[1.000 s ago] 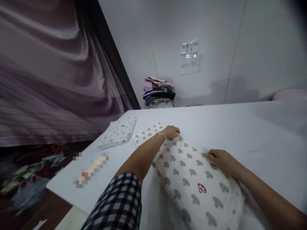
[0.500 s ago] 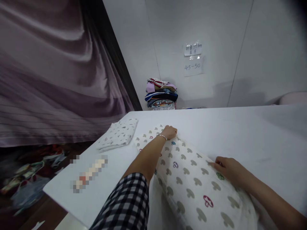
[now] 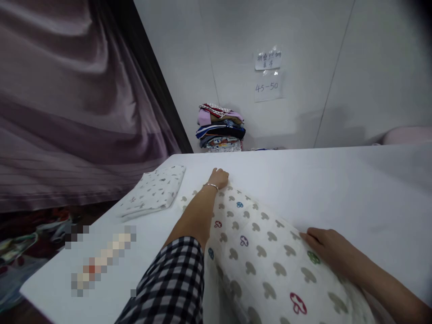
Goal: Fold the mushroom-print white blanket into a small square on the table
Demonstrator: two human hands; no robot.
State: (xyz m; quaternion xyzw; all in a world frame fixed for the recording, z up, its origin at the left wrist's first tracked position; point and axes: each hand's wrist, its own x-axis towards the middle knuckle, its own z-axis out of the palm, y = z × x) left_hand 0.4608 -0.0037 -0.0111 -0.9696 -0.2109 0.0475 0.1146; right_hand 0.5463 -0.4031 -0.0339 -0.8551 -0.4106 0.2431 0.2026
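A white cloth (image 3: 256, 270) printed with grey mushrooms and a few coloured ones slants over the table towards me. At its far edge, my left hand (image 3: 220, 178) has its fingers closed on the fabric, with a bracelet at the wrist and the arm reaching across the cloth. My right hand (image 3: 326, 242) pinches the right edge, its thumb and fingers together there. Near me the cloth drops in folds, and its lower end runs out of view. A folded white cloth (image 3: 153, 193) with a small dark print lies to the left, apart from both hands.
The white table (image 3: 364, 193) reaches back to a grey wall with paper signs (image 3: 267, 86). Behind its far edge rises a stack of folded fabrics (image 3: 221, 128). A mauve curtain (image 3: 67, 99) hangs at the left. A pixelated patch covers something on the table's left side.
My left hand has moved away from me and leftward along the cloth's far edge. My right hand keeps its hold on the right edge. The view has shifted slightly.
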